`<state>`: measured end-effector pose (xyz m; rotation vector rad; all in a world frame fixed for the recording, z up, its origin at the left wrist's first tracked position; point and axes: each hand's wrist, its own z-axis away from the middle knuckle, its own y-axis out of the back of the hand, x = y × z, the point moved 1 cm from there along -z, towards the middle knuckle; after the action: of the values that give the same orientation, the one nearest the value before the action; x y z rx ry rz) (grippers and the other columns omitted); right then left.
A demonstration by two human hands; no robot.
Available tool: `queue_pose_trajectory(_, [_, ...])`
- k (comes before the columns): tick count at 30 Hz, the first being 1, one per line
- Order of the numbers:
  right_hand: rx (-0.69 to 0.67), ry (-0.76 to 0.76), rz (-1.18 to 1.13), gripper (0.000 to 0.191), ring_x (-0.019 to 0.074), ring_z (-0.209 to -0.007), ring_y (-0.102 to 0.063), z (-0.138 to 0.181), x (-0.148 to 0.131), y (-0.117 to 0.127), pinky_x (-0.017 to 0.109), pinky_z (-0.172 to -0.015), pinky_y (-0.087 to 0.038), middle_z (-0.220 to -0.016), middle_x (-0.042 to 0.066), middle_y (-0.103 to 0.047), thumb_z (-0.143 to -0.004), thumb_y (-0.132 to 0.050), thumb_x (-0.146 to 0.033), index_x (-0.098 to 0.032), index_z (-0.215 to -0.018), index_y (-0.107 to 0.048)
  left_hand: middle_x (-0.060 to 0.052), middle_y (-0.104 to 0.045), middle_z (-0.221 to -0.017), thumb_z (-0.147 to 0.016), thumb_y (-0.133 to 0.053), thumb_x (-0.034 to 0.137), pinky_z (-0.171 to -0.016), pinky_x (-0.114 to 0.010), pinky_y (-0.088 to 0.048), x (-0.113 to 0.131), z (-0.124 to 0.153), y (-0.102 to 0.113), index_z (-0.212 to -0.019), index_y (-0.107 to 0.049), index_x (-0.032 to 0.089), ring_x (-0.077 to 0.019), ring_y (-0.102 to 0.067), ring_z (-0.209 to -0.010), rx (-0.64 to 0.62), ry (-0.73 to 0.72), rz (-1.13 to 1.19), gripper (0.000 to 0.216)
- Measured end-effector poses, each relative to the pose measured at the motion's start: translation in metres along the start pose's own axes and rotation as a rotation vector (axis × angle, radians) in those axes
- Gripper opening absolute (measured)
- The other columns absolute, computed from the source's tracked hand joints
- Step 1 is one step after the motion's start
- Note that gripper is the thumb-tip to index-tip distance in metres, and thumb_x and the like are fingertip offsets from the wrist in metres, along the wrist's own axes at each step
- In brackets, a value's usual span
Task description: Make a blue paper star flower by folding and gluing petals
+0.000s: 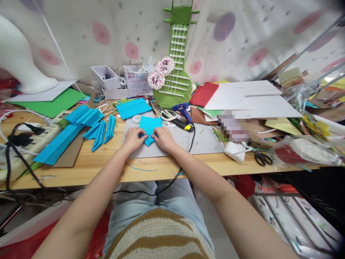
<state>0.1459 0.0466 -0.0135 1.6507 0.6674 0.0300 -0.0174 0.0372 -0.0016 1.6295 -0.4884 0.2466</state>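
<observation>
A sheet of bright blue paper lies on the grey cutting mat, its near corners folded in to a point. My left hand pinches the folded edge on the left side, fingers closed. On the right side, my right hand presses and pinches the other fold, with the fingertips of both hands close together. Another flat blue sheet rests just behind the mat's left part. Several folded blue paper pieces sit to the left, near a long blue strip.
A blue glue gun, white-handled scissors and a tape roll lie around the mat. Behind stands a green guitar model. A power strip is at left; black scissors lie at right. A black cord crosses the table edge.
</observation>
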Motion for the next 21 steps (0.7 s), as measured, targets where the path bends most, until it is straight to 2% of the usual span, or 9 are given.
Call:
queue_pose_trajectory(6, [0.006, 0.008, 0.098, 0.018, 0.0222, -0.092, -0.048, -0.0001, -0.0037, -0.0004, 0.032, -0.078, -0.032, -0.098, 0.008, -0.063, -0.087, -0.051, -0.032, -0.017, -0.094, -0.058, -0.003, -0.063, -0.088, -0.079, -0.056, 0.036, -0.084, -0.037, -0.032, 0.0021, -0.0011, -0.0033, -0.078, -0.061, 0.023, -0.0244, -0.048, -0.095, 0.053, 0.028, -0.018, 0.014])
queue_pose_trajectory(17, [0.004, 0.030, 0.200, 0.025, 0.0237, -0.094, -0.048, 0.0016, -0.0067, -0.0015, 0.034, -0.080, -0.032, -0.101, 0.010, -0.062, -0.090, -0.046, -0.035, -0.015, -0.098, -0.057, -0.003, -0.063, -0.087, -0.078, -0.059, 0.035, -0.082, -0.038, -0.031, 0.0045, -0.0002, -0.0034, -0.080, -0.059, 0.023, -0.0248, -0.048, -0.094, 0.052, 0.015, -0.033, 0.013])
queue_pose_trajectory(21, [-0.006, 0.027, 0.215, 0.025, 0.0244, -0.095, -0.047, 0.0015, -0.0075, -0.0013, 0.034, -0.079, -0.032, -0.101, 0.011, -0.062, -0.090, -0.045, -0.035, -0.015, -0.099, -0.057, -0.004, -0.062, -0.092, -0.076, -0.062, 0.032, -0.083, -0.037, -0.031, 0.0059, 0.0013, -0.0031, -0.086, -0.056, 0.023, -0.0249, -0.047, -0.096, 0.103, 0.020, -0.032, 0.015])
